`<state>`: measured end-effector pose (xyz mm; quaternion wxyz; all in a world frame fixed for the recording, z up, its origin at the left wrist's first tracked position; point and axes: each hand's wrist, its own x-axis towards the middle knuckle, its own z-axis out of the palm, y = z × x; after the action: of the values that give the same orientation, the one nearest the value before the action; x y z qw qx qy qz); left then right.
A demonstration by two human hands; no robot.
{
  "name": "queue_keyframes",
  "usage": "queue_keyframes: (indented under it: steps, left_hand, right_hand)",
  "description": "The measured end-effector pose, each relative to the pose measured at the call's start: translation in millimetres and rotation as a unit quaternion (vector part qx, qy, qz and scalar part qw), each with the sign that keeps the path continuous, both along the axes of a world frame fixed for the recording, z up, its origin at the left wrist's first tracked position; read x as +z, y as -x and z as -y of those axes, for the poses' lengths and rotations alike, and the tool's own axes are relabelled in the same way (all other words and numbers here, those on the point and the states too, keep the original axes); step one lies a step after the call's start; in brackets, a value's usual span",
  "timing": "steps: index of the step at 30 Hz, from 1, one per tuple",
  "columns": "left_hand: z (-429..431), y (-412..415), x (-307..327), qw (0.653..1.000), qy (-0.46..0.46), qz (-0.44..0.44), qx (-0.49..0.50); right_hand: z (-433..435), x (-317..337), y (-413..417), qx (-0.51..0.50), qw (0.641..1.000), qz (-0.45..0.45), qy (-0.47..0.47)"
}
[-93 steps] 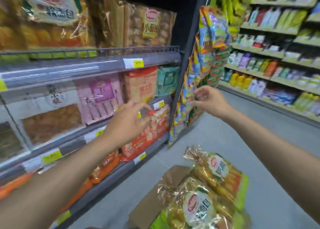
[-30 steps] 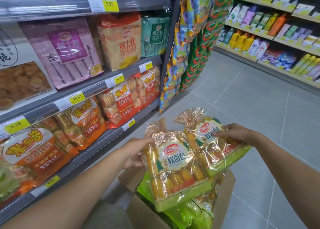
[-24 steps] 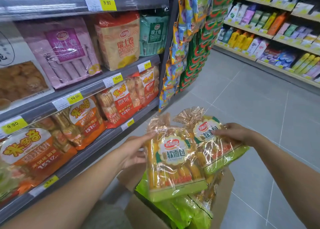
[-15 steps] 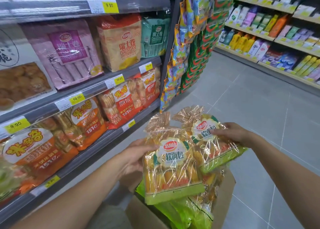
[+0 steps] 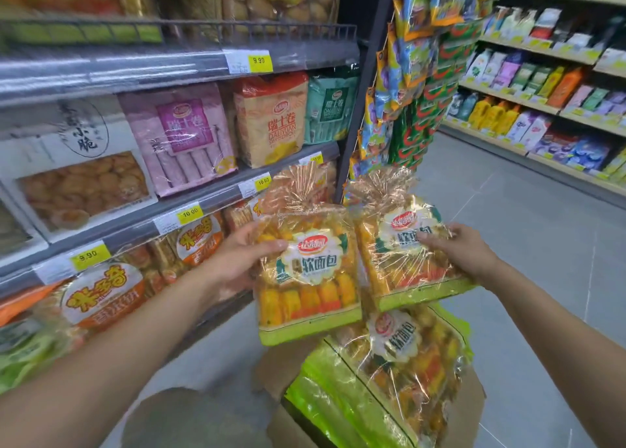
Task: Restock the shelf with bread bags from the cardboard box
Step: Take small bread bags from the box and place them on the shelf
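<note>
Grey metal shelving unit (image 5: pixel 135 71), far left: tiered, with yellow price tags (image 5: pixel 259 61) on the rails. Stock includes a white windowed biscuit box (image 5: pixel 78 176), a pink Swiss-roll bag (image 5: pixel 179 139) with an orange and a teal bag beside it, and orange rice-cracker bags (image 5: pixel 98 302) on the lower tier. The top tier, behind a wire rail, holds yellow-green packs too blurred to identify. Left hand (image 5: pixel 237 261): thumb across the front and fingers curled behind, gripping the left edge of a clear crinkled bread bag of yellow rolls with a green base (image 5: pixel 308 278). This bag is held upright in front of the lower tiers and touches no shelf. Second bread bag of the same kind (image 5: pixel 403 261): just beside the first and slightly tilted, gripped at its right side by the right hand (image 5: pixel 454 251), fingers wrapped over the front film. Brown cardboard box (image 5: pixel 288 429), below both: open on the floor, with at least one more matching bag (image 5: pixel 389 369) lying in it; how many lie beneath cannot be told. Progress, as judged: two bags are out of the box and neither is shelved. Placing them is left, then the box's remainder. Hanging strips of bright snack packets (image 5: pixel 416 74): at the unit's end post. Grey tiled floor (image 5: pixel 542 244): an aisle runs to the right. Far shelving (image 5: pixel 542 98), right: bottles and pouches in rows, well apart from the work.
</note>
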<state>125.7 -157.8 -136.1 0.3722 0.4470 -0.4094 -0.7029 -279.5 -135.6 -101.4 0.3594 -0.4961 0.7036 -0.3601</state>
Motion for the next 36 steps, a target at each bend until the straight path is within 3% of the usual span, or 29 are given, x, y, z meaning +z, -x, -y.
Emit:
queue_keyframes:
  steps: [11,21,36]
  left_hand:
    - [-10,-95,112,0.972,0.167,0.009,0.166]
    - [-56,-171,189,0.923,0.257,-0.009,0.288]
    - [-113,-281,229,0.864,0.287,0.02,0.414]
  right_hand:
    - [45,65,-85,0.038,0.986,-0.006,0.164]
    - [72,142,-206,0.138,0.956,0.064,0.25]
    - [133,247,-373,0.26,0.912,0.152,0.28]
